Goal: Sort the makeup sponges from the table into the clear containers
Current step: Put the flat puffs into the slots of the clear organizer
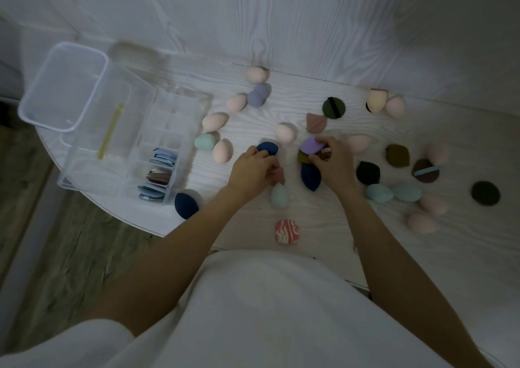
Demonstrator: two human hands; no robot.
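Note:
Many makeup sponges lie scattered on the white table. My right hand pinches a flat purple puff and holds an olive puff under it, above a dark blue teardrop sponge. My left hand grips a dusty-pink puff, its fingertips beside a dark blue sponge. A mint egg sponge lies just below that hand. The clear divided container at left holds blue and brown flat puffs in its near compartments.
A taller clear bin with a yellow stick and a clear lid stand at far left. Pink, mint, peach, purple egg sponges and dark round puffs spread across the table. A red-and-white patterned puff lies near the front edge.

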